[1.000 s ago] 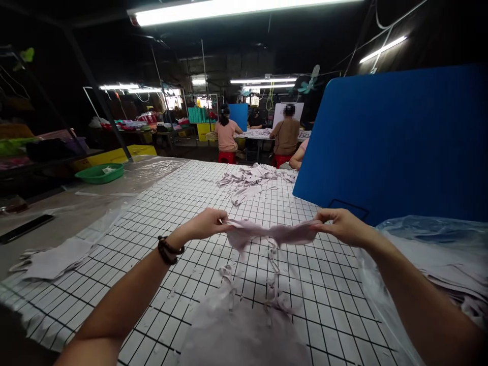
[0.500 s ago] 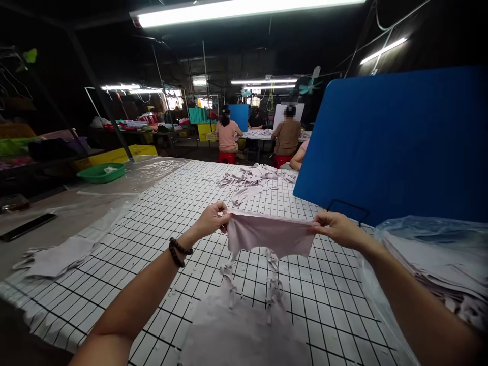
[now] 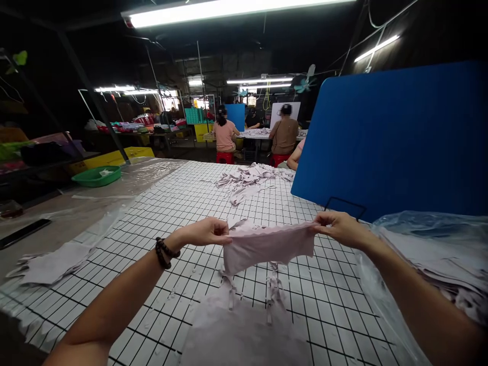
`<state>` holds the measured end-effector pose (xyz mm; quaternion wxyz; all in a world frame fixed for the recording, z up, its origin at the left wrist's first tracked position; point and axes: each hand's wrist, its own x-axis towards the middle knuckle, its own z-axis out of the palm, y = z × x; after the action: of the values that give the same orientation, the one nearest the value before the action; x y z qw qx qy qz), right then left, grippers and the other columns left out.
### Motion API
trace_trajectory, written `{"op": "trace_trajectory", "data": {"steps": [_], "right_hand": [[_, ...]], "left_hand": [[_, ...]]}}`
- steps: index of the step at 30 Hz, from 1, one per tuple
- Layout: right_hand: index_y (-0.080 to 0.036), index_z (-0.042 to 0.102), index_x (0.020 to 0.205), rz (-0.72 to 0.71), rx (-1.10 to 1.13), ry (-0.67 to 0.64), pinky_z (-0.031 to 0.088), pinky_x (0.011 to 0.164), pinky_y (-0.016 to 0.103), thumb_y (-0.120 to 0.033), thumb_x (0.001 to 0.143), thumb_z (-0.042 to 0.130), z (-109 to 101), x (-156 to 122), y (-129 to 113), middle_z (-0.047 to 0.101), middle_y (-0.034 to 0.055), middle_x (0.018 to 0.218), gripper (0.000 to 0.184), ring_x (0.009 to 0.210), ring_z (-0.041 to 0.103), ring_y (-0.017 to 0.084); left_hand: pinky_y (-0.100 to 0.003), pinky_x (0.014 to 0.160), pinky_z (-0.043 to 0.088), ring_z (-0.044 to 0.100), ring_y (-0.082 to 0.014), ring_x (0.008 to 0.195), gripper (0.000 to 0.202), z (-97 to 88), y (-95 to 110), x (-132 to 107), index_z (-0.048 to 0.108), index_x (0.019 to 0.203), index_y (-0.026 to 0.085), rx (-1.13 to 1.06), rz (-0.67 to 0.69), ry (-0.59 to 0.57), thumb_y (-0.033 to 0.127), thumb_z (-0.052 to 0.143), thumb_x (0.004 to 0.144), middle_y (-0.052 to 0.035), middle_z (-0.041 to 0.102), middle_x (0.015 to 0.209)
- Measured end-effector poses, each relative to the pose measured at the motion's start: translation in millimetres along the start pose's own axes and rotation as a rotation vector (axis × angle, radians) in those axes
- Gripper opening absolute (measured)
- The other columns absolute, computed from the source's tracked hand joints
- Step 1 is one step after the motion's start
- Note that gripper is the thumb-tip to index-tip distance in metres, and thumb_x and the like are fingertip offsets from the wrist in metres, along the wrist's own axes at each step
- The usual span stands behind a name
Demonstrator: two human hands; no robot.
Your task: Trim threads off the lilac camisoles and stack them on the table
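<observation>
A pale pinkish fabric piece (image 3: 269, 247) with a scalloped lower edge is stretched above the table between my two hands. My left hand (image 3: 211, 232), with a dark beaded bracelet on the wrist, pinches its left upper corner. The right upper corner is pinched in my right hand (image 3: 335, 226). Below it, a larger stack of the same fabric (image 3: 246, 333) lies flat close to me, with two narrow cut strips (image 3: 275, 292) at its far end. Behind the held piece, part of its folded back edge shows.
Fabric scraps (image 3: 251, 178) are heaped at the table's far side. A blue board (image 3: 389, 142) stands at right, behind plastic-wrapped fabric (image 3: 430, 254). At left lie more cut pieces (image 3: 57, 262), a phone (image 3: 23, 233) and a green basin (image 3: 96, 176). Several people sit beyond the grid-patterned table (image 3: 160, 203).
My left hand has moved slightly left and down, its wrist turned. The fabric's left end has dropped with it, and its upper edge now shows a fold behind. The right hand has hardly moved.
</observation>
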<state>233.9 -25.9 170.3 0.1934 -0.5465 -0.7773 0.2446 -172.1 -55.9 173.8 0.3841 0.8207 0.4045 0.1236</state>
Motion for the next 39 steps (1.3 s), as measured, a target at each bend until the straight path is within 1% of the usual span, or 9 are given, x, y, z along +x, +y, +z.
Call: {"op": "trace_trajectory", "data": {"steps": [3, 9, 15, 20, 23, 29, 32, 35, 39], "right_hand": [[-0.022, 0.065, 0.072, 0.008, 0.05, 0.008, 0.043, 0.061, 0.03, -0.057, 0.073, 0.061, 0, 2, 2, 0.066, 0.0036, 0.075, 0.035, 0.071, 0.058, 0.02], [-0.022, 0.066, 0.075, 0.009, 0.066, 0.008, 0.046, 0.063, 0.03, -0.054, 0.074, 0.062, -1, 4, 1, 0.068, 0.0036, 0.076, 0.032, 0.072, 0.06, 0.02], [-0.023, 0.068, 0.075, 0.029, 0.047, 0.017, 0.047, 0.062, 0.031, -0.057, 0.072, 0.063, 0, 8, 1, 0.069, 0.0035, 0.077, 0.034, 0.073, 0.061, 0.021], [-0.023, 0.068, 0.072, 0.034, 0.072, 0.032, 0.046, 0.062, 0.03, -0.058, 0.069, 0.065, -2, 7, 2, 0.068, 0.0032, 0.076, 0.035, 0.073, 0.061, 0.021], [-0.022, 0.066, 0.071, 0.033, 0.128, 0.025, 0.046, 0.061, 0.029, -0.06, 0.067, 0.067, -3, 7, 3, 0.066, 0.0035, 0.074, 0.038, 0.072, 0.06, 0.02], [-0.018, 0.059, 0.074, -0.006, 0.4, 0.0, 0.043, 0.059, 0.027, -0.053, 0.064, 0.073, -6, 16, 2, 0.059, 0.0014, 0.069, 0.039, 0.066, 0.053, 0.015], [-0.018, 0.055, 0.077, -0.026, 0.492, 0.022, 0.04, 0.058, 0.025, -0.047, 0.064, 0.075, -11, 21, 1, 0.056, -0.001, 0.069, 0.037, 0.064, 0.051, 0.012], [-0.019, 0.052, 0.077, -0.04, 0.517, 0.021, 0.039, 0.057, 0.024, -0.039, 0.067, 0.073, -11, 23, 3, 0.055, -0.0022, 0.069, 0.031, 0.063, 0.05, 0.011], [-0.02, 0.049, 0.08, -0.015, 0.481, 0.037, 0.039, 0.056, 0.024, -0.028, 0.069, 0.066, 3, 25, 8, 0.057, -0.0015, 0.072, 0.022, 0.064, 0.051, 0.012]], "left_hand": [[-0.023, 0.058, 0.04, 0.054, -0.013, 0.064, 0.029, 11.5, 4, -5, 0.066, 0.074, 0.018, 0.163, 0.045, 0.014, 0.046, 0.061, 0.08, -0.002, 0.062, 0.071], [-0.027, 0.076, 0.044, 0.06, -0.0176, 0.089, 0.032, 34.5, 14, -16, 0.069, 0.097, 0.02, 0.345, 0.142, 0.046, 0.036, 0.041, 0.093, -0.0076, 0.067, 0.101], [-0.022, 0.058, 0.042, 0.055, -0.0118, 0.064, 0.025, 43.0, -4, -10, 0.062, 0.069, 0.016, 0.39, 0.196, 0.245, 0.033, 0.053, 0.086, -0.0044, 0.064, 0.073], [-0.021, 0.056, 0.042, 0.055, -0.0105, 0.061, 0.029, 31.2, -17, -7, 0.057, 0.063, 0.016, 0.269, 0.238, 0.342, 0.04, 0.067, 0.076, -0.002, 0.063, 0.067], [-0.022, 0.058, 0.044, 0.056, -0.0112, 0.064, 0.026, 16.2, -18, -3, 0.058, 0.067, 0.016, 0.196, 0.168, 0.403, 0.038, 0.069, 0.075, -0.0023, 0.064, 0.072], [-0.021, 0.053, 0.041, 0.052, -0.0106, 0.061, 0.039, -21.9, -11, 26, 0.063, 0.101, 0.017, 0.047, 0.011, 0.506, 0.044, 0.069, 0.072, 0.0006, 0.059, 0.07], [-0.021, 0.05, 0.037, 0.051, -0.011, 0.06, 0.038, -35.1, -5, 42, 0.067, 0.082, 0.014, 0.007, -0.05, 0.477, 0.051, 0.066, 0.072, -0.0022, 0.06, 0.067], [-0.02, 0.049, 0.035, 0.05, -0.0109, 0.061, 0.041, -37.1, -3, 52, 0.063, 0.076, 0.014, -0.114, -0.051, 0.442, 0.054, 0.067, 0.07, -0.0023, 0.06, 0.069], [-0.019, 0.049, 0.033, 0.046, -0.0086, 0.058, 0.042, -22.0, -10, 56, 0.053, 0.076, 0.015, -0.334, -0.048, 0.39, 0.056, 0.062, 0.074, 0.0016, 0.053, 0.068]]}}
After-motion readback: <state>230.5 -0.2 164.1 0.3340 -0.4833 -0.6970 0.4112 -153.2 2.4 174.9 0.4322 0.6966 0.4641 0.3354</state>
